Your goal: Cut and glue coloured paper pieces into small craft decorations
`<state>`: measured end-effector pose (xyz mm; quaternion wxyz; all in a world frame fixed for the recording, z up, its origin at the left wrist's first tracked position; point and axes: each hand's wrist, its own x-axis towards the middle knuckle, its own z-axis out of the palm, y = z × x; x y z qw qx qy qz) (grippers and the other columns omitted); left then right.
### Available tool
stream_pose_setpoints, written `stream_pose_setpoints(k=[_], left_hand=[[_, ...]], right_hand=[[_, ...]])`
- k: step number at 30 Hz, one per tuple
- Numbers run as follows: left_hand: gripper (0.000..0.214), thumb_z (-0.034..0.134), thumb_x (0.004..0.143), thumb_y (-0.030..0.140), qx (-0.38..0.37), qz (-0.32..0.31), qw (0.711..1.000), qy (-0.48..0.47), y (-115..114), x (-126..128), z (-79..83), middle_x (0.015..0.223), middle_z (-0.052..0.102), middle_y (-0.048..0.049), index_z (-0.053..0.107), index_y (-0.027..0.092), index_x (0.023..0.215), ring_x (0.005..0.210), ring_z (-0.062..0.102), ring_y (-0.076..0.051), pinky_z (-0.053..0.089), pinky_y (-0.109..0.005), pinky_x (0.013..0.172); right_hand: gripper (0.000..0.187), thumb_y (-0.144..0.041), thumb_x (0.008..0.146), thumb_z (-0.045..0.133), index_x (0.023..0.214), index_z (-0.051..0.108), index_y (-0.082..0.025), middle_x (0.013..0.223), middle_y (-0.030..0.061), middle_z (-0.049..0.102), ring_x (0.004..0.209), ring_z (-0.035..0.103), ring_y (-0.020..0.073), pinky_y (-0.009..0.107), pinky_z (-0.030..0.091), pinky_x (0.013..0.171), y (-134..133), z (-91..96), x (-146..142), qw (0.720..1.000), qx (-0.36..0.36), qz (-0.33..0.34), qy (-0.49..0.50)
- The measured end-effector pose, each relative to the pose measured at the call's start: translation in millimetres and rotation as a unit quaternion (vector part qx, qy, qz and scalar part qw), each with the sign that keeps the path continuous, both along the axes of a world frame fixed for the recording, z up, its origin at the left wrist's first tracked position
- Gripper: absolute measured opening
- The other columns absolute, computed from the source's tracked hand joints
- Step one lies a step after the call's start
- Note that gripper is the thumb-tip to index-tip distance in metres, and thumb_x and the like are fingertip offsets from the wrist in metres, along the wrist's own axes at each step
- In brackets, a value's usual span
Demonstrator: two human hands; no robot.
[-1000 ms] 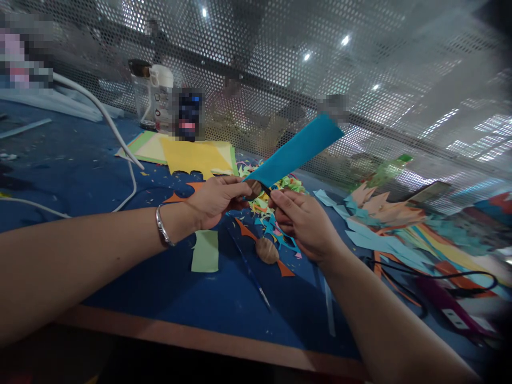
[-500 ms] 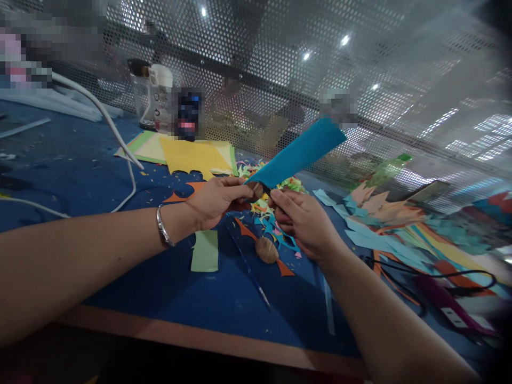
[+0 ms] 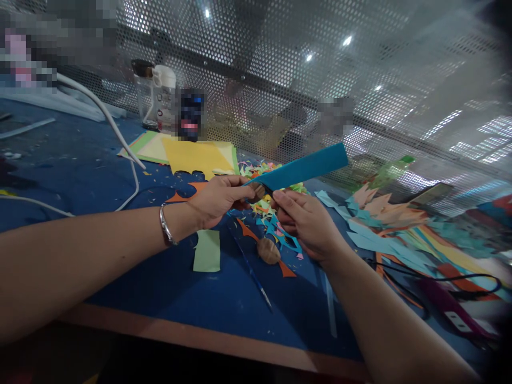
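Note:
My left hand (image 3: 218,200) pinches the near end of a long teal paper strip (image 3: 304,168), which slants up and to the right above the blue table (image 3: 80,176). My right hand (image 3: 306,221) is closed just beside it, its thumb pressed to the strip's lower edge, and something small and dark shows between the two hands. I cannot make out what that is. A silver bracelet (image 3: 166,232) circles my left wrist. Below the hands lie a brown ridged oval piece (image 3: 269,252) and a thin blue pen (image 3: 252,274).
Paper scraps (image 3: 276,213) pile behind the hands. Yellow and green sheets (image 3: 192,154) lie further back beside a clear bottle (image 3: 158,104). A white cable (image 3: 120,144) runs at left. Cut coloured shapes (image 3: 384,213) and a black cord (image 3: 440,277) cover the right. A perforated metal screen (image 3: 360,69) stands behind.
The teal strip's far end has dropped, so it now lies flatter and shows more of its edge. Both hands have stayed almost where they were.

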<state>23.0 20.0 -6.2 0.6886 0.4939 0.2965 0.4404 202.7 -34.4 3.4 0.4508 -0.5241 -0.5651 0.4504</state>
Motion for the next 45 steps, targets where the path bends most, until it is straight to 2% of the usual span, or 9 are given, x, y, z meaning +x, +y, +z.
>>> stream_pose_setpoints(k=[12,27,31,37,41,45], left_hand=[[0.003,0.073,0.064,0.015,0.0,-0.007,1.0,-0.009,1.9,-0.3,-1.5,0.073,0.066,-0.0016,0.071,0.016,0.065,0.067,0.054,-0.009,0.037,-0.022,0.057],[0.003,0.071,0.069,0.015,0.02,0.01,1.0,0.008,1.7,0.3,-3.4,0.066,0.061,0.0004,0.071,0.015,0.066,0.055,0.042,-0.007,0.032,-0.022,0.054],[0.004,0.07,0.07,0.017,0.034,0.009,0.999,0.016,0.2,0.7,-2.4,0.07,0.064,-0.0019,0.073,0.015,0.069,0.06,0.047,-0.008,0.032,-0.022,0.054],[0.005,0.07,0.064,0.017,0.019,-0.001,0.999,0.029,1.1,1.3,-2.5,0.073,0.068,-0.0017,0.072,0.016,0.068,0.067,0.052,-0.009,0.033,-0.023,0.057],[0.004,0.07,0.065,0.016,0.023,-0.005,0.999,0.032,3.0,0.1,-3.4,0.074,0.068,-0.0018,0.072,0.017,0.068,0.067,0.052,-0.009,0.031,-0.024,0.057],[0.006,0.067,0.068,0.014,0.021,-0.004,0.999,0.031,2.8,-0.2,-2.6,0.073,0.068,-0.0031,0.073,0.016,0.068,0.067,0.053,-0.01,0.03,-0.024,0.057]], right_hand=[[0.045,-0.059,0.078,0.07,0.072,0.056,-0.017,0.047,-0.0106,0.029,0.04,0.021,0.0038,0.017,0.02,0.037,-0.1,1.4,-0.1,0.999,0.01,-0.023,-0.021],[0.051,-0.063,0.072,0.074,0.07,0.057,-0.015,0.047,-0.011,0.028,0.041,0.019,0.0025,0.018,0.015,0.037,1.3,-1.4,-2.9,0.999,0.004,-0.039,-0.004],[0.05,-0.062,0.073,0.074,0.069,0.057,-0.015,0.047,-0.0111,0.027,0.041,0.018,0.0022,0.018,0.015,0.037,1.2,-0.7,-4.4,0.999,0.0,-0.034,-0.004],[0.051,-0.063,0.072,0.074,0.07,0.057,-0.015,0.047,-0.0111,0.027,0.04,0.018,0.0024,0.017,0.014,0.037,1.5,-2.5,-2.6,1.0,0.003,-0.03,-0.006],[0.048,-0.06,0.076,0.072,0.071,0.058,-0.015,0.047,-0.0111,0.026,0.041,0.018,0.0027,0.018,0.014,0.037,1.7,-4.4,-1.0,1.0,0.0,-0.023,-0.008],[0.05,-0.063,0.074,0.073,0.07,0.058,-0.015,0.047,-0.0114,0.026,0.041,0.017,0.0025,0.019,0.014,0.037,1.0,-2.6,-2.6,1.0,0.001,-0.024,-0.012]])
